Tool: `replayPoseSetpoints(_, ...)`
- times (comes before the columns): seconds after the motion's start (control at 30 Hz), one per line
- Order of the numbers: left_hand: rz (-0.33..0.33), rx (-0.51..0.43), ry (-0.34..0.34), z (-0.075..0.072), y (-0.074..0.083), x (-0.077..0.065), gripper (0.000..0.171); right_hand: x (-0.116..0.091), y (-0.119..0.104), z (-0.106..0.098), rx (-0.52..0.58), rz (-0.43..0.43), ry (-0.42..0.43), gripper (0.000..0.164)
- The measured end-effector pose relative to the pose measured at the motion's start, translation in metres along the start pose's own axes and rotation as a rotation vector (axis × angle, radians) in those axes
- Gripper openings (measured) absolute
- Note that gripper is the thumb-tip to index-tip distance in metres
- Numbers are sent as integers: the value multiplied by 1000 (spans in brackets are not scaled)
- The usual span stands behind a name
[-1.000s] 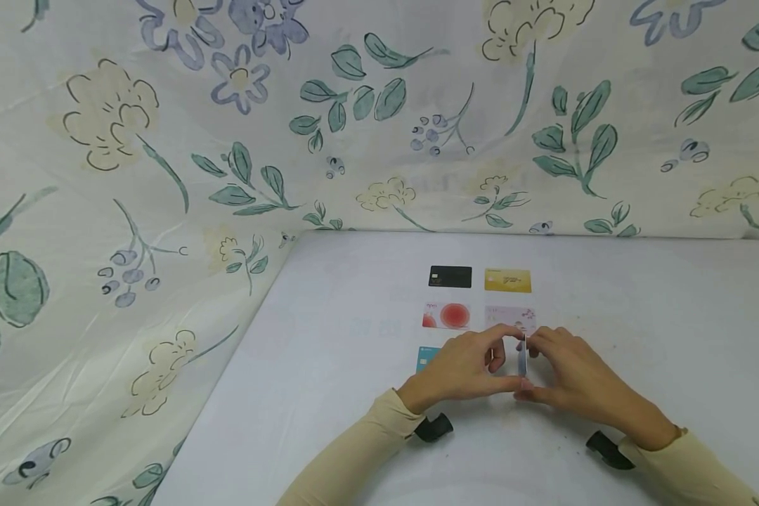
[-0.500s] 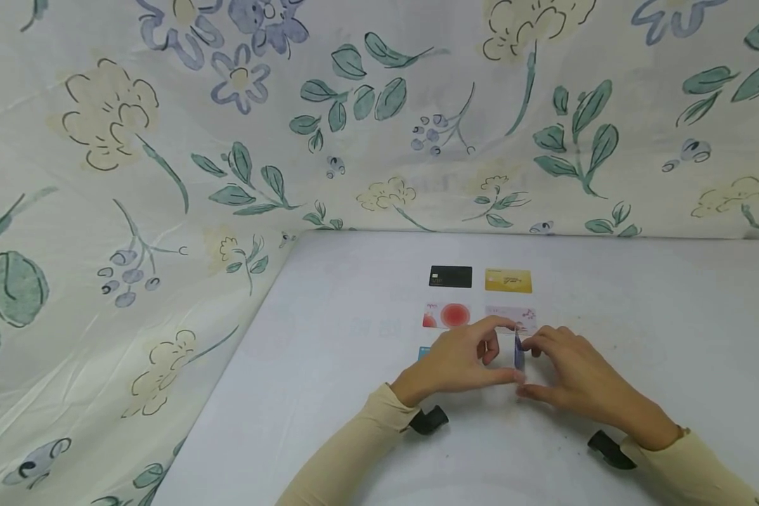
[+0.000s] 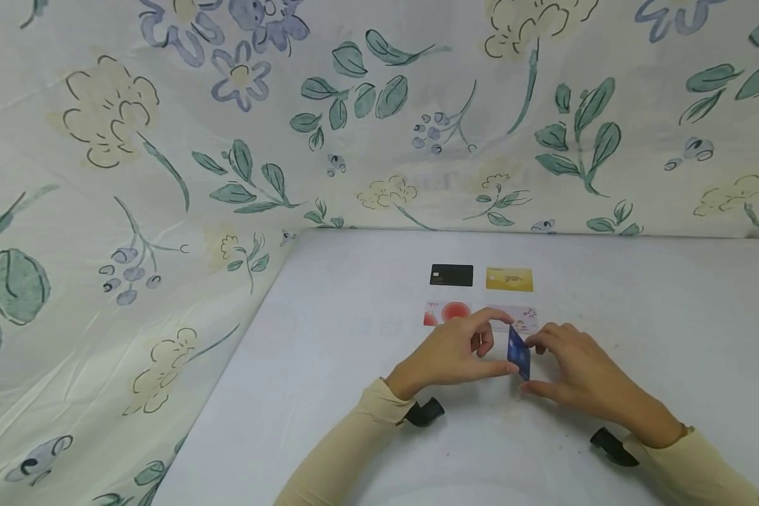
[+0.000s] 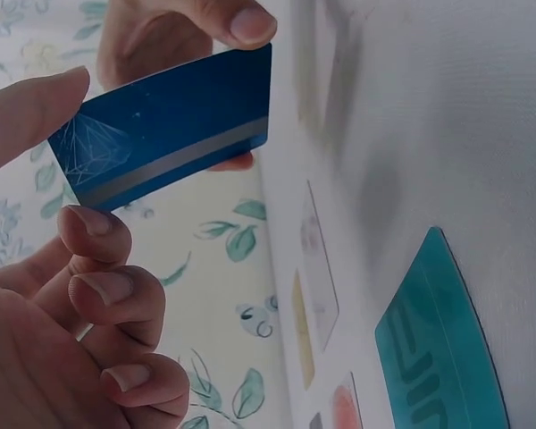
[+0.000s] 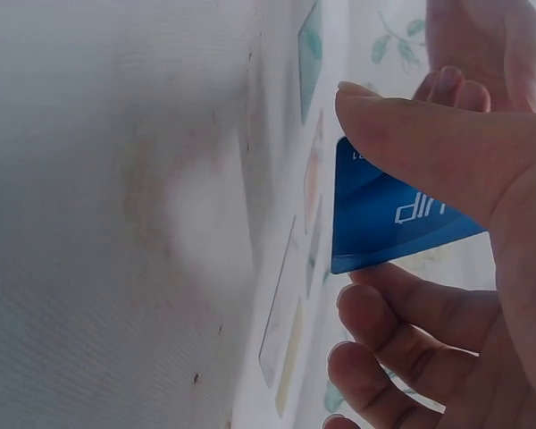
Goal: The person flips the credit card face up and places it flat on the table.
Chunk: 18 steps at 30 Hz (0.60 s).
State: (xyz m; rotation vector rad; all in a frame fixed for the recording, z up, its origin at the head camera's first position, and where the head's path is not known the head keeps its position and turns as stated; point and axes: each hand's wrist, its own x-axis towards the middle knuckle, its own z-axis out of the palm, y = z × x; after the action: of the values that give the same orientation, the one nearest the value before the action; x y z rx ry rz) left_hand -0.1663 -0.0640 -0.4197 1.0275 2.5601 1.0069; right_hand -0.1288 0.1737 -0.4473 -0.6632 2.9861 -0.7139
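Note:
A blue bank card [image 3: 519, 353] is held upright above the white table between both hands. My left hand [image 3: 458, 353] pinches it by its corners with thumb and index finger, the other fingers curled below in the left wrist view. My right hand [image 3: 578, 365] grips the opposite end between thumb and fingertips. One face of the card [image 4: 174, 125] carries a grey stripe and a diamond-like line drawing. White lettering shows on the other face of the card [image 5: 384, 210] in the right wrist view, where the right thumb covers part of it.
On the table [image 3: 329, 337] behind the hands lie a black card [image 3: 452, 275], a gold card [image 3: 509, 279], a white-and-red card [image 3: 439, 310] and a pale pink card [image 3: 523, 318]. A teal card [image 4: 442, 335] lies under the left hand, hidden in the head view. Floral cloth [image 3: 259, 126] hangs behind.
The blue card has turned from nearly edge-on to show its blue face in the head view. My left hand has shifted slightly left and away, now covering the teal card there.

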Motion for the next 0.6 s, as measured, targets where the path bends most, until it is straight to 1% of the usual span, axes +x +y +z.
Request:
replayPoseSetpoints(0.33, -15, 7, -13, -6, -1, -1, 61, 0, 3, -8, -16, 14, -2, 62)
replayPoseSetpoints(0.5, -16, 28, -17, -8, -4, -1, 61, -1, 7, -11, -19, -18, 14, 61)
replayPoseSetpoints(0.6, -28, 46, -23, -8, -5, -1, 61, -1, 8, -13, -27, -24, 16, 60)
